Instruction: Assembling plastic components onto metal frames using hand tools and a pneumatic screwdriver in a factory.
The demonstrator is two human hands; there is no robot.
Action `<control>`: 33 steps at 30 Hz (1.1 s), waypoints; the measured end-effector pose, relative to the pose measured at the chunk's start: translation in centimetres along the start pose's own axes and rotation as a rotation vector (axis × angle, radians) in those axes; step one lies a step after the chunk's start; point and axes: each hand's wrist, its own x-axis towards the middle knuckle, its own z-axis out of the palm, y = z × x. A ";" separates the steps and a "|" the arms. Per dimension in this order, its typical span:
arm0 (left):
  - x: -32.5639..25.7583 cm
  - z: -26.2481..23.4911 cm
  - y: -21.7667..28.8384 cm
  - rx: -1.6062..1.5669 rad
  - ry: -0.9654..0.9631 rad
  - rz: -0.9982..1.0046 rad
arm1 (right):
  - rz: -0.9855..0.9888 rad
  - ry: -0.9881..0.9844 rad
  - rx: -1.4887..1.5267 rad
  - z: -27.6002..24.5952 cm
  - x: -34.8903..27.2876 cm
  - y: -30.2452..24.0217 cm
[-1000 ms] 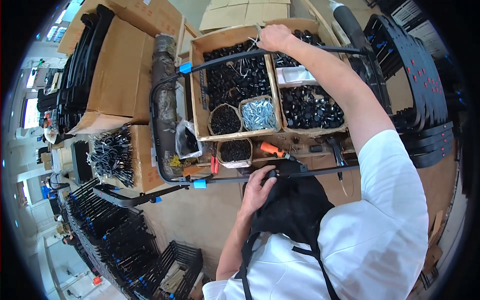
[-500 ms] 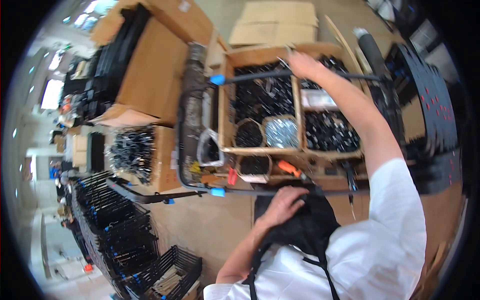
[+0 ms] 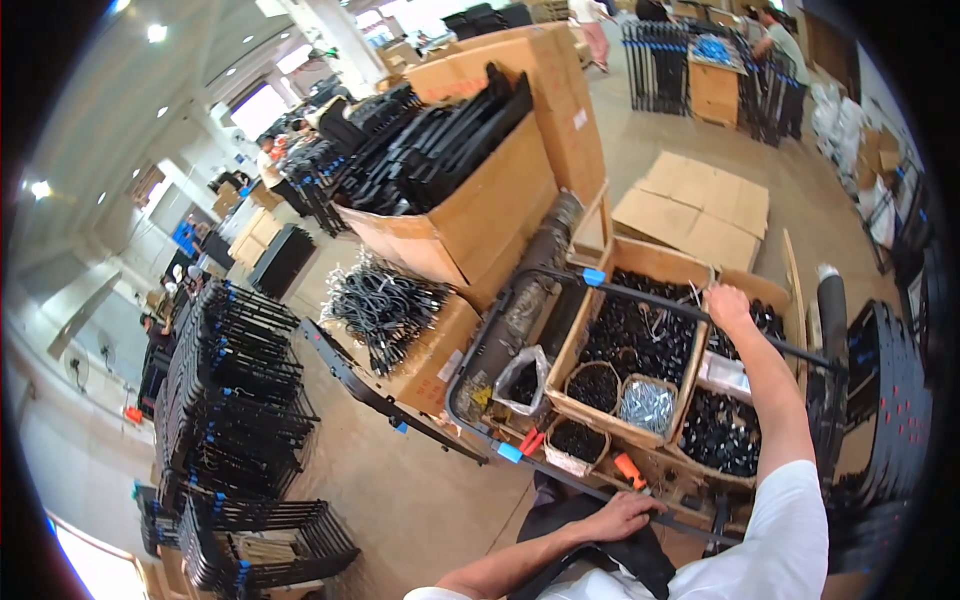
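A black tubular frame (image 3: 640,291) with blue clips lies across a wooden parts box (image 3: 572,345). My right hand (image 3: 728,306) is closed at the frame's far bar, above the box's divider. A thin pale strip (image 3: 696,293) shows beside its fingers; what they grip is mostly hidden. At the near bar, my left hand (image 3: 622,515) is curled over the tube, close to my black apron (image 3: 560,512). Small black parts (image 3: 640,330) fill the box's large compartment, with silver screws (image 3: 647,405) in a tub at its near corner.
Red-handled pliers (image 3: 531,441) and an orange-handled tool (image 3: 631,470) lie near the box. Left stand a carton of black cords (image 3: 385,300) and stacked black frames (image 3: 235,390). Flattened cardboard (image 3: 695,205) is beyond the box. Other people (image 3: 785,55) are in the background.
My view has tilted and turned, so more of the room shows. My right hand stays by the far bar. My left hand now lies over the near bar.
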 end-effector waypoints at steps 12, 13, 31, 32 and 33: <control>0.5 0.1 0.8 0.222 -0.078 0.051 | -0.016 -0.251 -0.167 -4.2 -0.7 -0.7; 0.6 0.2 0.8 0.221 -0.065 0.024 | 0.039 -0.235 -0.163 -3.8 -0.7 -0.6; 1.9 0.8 -0.4 0.045 -0.156 -0.139 | 0.083 -0.219 -0.128 -2.7 0.2 -0.3; 2.0 1.1 -1.0 0.058 -0.166 -0.136 | 0.079 -0.217 -0.131 -2.9 0.1 -0.6; 1.5 2.2 -2.7 0.057 -0.152 -0.141 | 0.077 -0.197 -0.125 -4.3 -0.2 -2.0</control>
